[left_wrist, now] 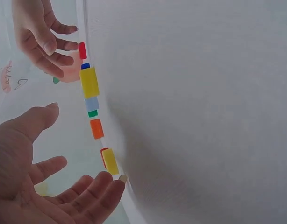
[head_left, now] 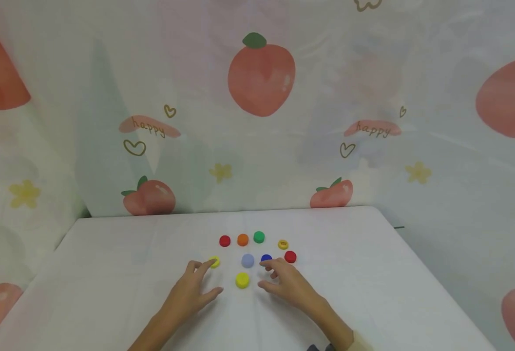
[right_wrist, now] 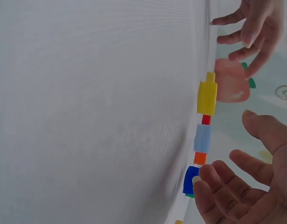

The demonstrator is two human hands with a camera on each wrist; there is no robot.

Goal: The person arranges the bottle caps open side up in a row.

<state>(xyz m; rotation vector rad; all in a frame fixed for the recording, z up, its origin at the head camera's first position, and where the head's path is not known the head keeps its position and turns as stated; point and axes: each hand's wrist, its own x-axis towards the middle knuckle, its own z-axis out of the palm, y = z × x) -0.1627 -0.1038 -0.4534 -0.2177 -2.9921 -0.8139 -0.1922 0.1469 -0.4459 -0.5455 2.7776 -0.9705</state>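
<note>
Several small round plastic caps lie on the white table. My left hand [head_left: 187, 291] is spread with thumb and fingers apart, its fingertips right at a yellow cap [head_left: 214, 263] on the left. My right hand [head_left: 291, 286] hovers with loosely bent fingers, a fingertip overlapping the dark blue cap [head_left: 266, 258] in the head view. Nothing shows between the fingers of either hand. Between the hands sit a second yellow cap [head_left: 242, 280] and, behind it, a light blue cap [head_left: 248, 261]. The right wrist view shows the blue cap [right_wrist: 190, 179] right beside the fingertips.
In the back row are a red cap [head_left: 224, 241], an orange cap [head_left: 242, 239] and a green cap [head_left: 259, 237]. Another red cap [head_left: 290, 256] and a yellow cap with a marked top [head_left: 283, 244] lie to the right. A peach-patterned curtain [head_left: 261, 161] hangs behind the table [head_left: 121, 273].
</note>
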